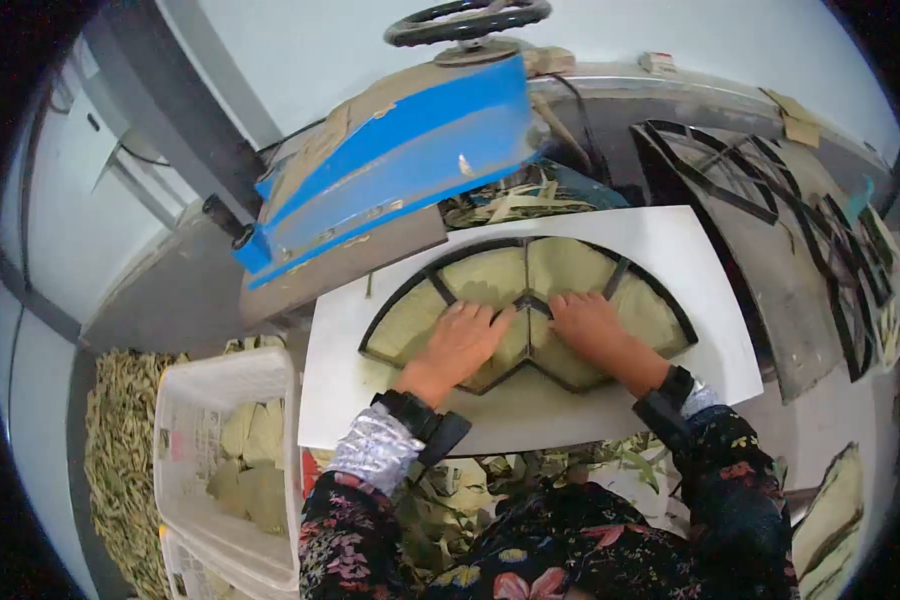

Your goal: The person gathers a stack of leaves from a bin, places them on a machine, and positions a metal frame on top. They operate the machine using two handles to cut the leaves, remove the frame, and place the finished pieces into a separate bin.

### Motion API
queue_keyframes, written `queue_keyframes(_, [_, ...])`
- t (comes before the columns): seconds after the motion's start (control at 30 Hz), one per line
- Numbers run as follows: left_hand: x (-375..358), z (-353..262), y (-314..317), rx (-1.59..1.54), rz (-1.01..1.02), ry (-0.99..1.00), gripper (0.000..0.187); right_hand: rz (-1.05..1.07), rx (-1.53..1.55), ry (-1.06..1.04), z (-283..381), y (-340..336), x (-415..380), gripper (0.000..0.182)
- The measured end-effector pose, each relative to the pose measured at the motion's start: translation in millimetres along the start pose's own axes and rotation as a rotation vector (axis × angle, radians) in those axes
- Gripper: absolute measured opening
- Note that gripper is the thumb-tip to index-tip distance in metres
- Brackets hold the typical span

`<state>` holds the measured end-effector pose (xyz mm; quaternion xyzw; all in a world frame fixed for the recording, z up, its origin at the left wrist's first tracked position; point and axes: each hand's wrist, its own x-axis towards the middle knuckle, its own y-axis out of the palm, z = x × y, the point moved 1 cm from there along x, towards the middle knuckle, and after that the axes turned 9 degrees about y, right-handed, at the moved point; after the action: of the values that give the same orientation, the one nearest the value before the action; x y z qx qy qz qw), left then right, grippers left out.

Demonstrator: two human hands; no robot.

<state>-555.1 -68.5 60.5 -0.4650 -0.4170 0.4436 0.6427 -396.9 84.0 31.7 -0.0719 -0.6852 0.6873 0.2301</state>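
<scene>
At bottom centre, dark floral clothing [610,550], with leafy green scraps [630,465] showing past the lower edge of a white board [725,360]. At lower left, a white plastic crate [180,420] with pale green sheets [260,490] inside, rim just beside the board's left edge; beyond it, a heap of dry strips [120,460]. At lower right, a rough pale slab [835,530] with dark edges.

At centre, lying on the board, a black fan-shaped frame [616,279], curved edge toward the top, notched edge toward the bottom, with greenish panels [570,265] in the sections. Left of the middle divider, the left hand [460,345], palm down on a panel, fingers extended, thumb apart, nothing seen clasped. Right of it, the right hand [595,328], also palm down, fingers loosely parted near the centre bracket, again nothing seen clasped. Around the wrists, black bands [670,395].

White margin all round: thin above the arc, wider past either tip, widest below the notched edge, partly covered there by forearms.

At upper centre, close to the board's top edge, a blue machine [400,150], leaving little room on that side; above, a black handwheel [440,34]. At upper right, well apart from both hands, more black frames [770,205]. Behind everything, a pale wall [690,30].
</scene>
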Motion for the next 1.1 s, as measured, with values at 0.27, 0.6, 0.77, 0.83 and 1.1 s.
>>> queue_keyframes(0.27, [-23.2,-26.0,-25.2,-0.1,0.063,0.204,0.033,-0.03,0.143,-0.032,22.0,-12.6,-48.6,0.013])
queue_keyframes(0.6, [8.9,-90.2,-187.6,-0.312,-0.326,0.542,0.036,0.084,0.357,0.226,-15.2,-87.5,-62.3,0.028])
queue_keyframes(0.77, [21.1,-148.3,-107.8,-0.505,-0.134,0.424,0.047,-0.187,0.347,0.389,-78.8,-132.0,-121.2,0.028])
queue_keyframes(0.83, [37.0,-153.5,-65.6,-0.532,-0.235,0.246,0.051,-0.272,0.253,0.451,-119.6,-131.4,-144.0,0.027])
queue_keyframes(1.1, [50.1,-163.2,-29.3,-0.301,-0.059,0.069,0.066,-0.188,-0.015,0.84,-290.6,-103.3,-236.8,0.024])
